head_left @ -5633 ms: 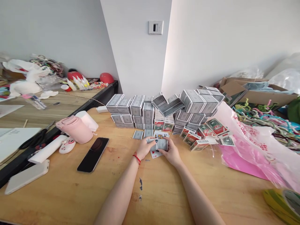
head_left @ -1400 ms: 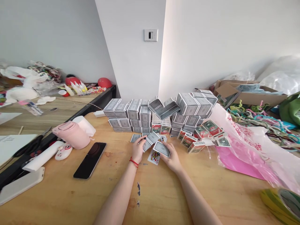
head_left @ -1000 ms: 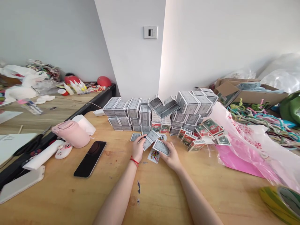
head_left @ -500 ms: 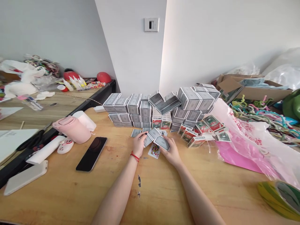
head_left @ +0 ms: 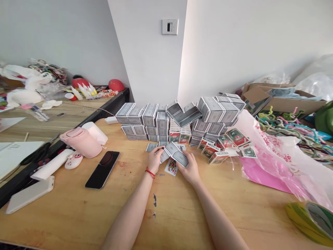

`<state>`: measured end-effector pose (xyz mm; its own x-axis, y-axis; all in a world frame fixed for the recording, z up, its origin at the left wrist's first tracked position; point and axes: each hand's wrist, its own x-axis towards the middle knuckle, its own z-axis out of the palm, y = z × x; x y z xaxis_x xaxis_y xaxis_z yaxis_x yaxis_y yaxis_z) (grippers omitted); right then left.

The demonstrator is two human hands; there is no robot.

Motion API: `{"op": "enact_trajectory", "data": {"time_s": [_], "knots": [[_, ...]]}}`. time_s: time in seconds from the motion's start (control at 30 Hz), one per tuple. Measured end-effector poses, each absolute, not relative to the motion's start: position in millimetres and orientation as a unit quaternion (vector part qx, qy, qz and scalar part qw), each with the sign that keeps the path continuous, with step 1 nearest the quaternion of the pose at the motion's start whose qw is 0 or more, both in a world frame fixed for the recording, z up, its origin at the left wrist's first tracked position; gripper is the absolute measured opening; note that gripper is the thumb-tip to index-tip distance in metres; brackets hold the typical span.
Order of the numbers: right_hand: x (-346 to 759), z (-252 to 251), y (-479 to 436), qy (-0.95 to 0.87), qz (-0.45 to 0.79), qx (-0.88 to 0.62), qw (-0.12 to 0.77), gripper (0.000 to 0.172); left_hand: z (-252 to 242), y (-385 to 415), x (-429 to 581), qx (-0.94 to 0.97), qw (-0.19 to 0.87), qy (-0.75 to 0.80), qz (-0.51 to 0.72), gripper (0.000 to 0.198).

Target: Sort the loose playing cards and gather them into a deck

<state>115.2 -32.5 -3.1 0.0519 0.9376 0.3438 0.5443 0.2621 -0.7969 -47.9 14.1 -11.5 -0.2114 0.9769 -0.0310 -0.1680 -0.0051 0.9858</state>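
Grey-backed playing cards (head_left: 172, 151) are held between my two hands, tilted and overlapping. My left hand (head_left: 156, 159) is closed on the left side of them, a red cord around its wrist. On the right, my right hand (head_left: 190, 169) grips the card (head_left: 181, 158) that angles down to that side. A face-up picture card (head_left: 171, 168) lies on the table just below. Behind the hands stand stacked boxes folded from playing cards (head_left: 157, 121), with an open V-shaped card piece (head_left: 183, 113) resting on top near the middle.
Card packs (head_left: 210, 150) lie in a loose pile to the right, beside pink plastic sheeting (head_left: 265, 173). A roll of yellow-green tape (head_left: 309, 220) sits at the right edge. Left are a phone (head_left: 102, 170), a pink cup (head_left: 82, 142) and a white mouse (head_left: 74, 160).
The card in my right hand has shifted slightly against the others, now lying closer along them. Both hands keep nearly the same place; the whole view has moved a little.
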Motion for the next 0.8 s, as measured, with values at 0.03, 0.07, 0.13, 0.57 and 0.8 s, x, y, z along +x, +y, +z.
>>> {"op": "enact_trajectory", "data": {"time_s": [0.03, 0.07, 0.13, 0.57, 0.8], "knots": [[115.8, -2.7, -32.3, -0.655, 0.222, -0.564, 0.451, 0.049, -11.3, 14.1, -48.0, 0.402, 0.484, 0.511, 0.586, 0.023], [116.6, -2.5, -32.1, -0.657, 0.228, -0.561, 0.449, 0.05, -11.2, 14.0, -48.3, 0.408, 0.481, 0.512, 0.583, 0.024], [119.0, -2.4, -31.3, -0.662, 0.241, -0.553, 0.444, 0.051, -11.2, 13.9, -48.9, 0.42, 0.477, 0.514, 0.577, 0.024], [123.9, -2.1, -29.9, -0.671, 0.254, -0.554, 0.422, 0.053, -8.0, 11.1, -49.0, 0.459, 0.452, 0.529, 0.553, 0.022], [121.5, -0.8, -30.7, -0.665, 0.253, -0.567, 0.416, 0.05, -11.7, 13.7, -49.2, 0.424, 0.472, 0.521, 0.571, 0.025]]}}
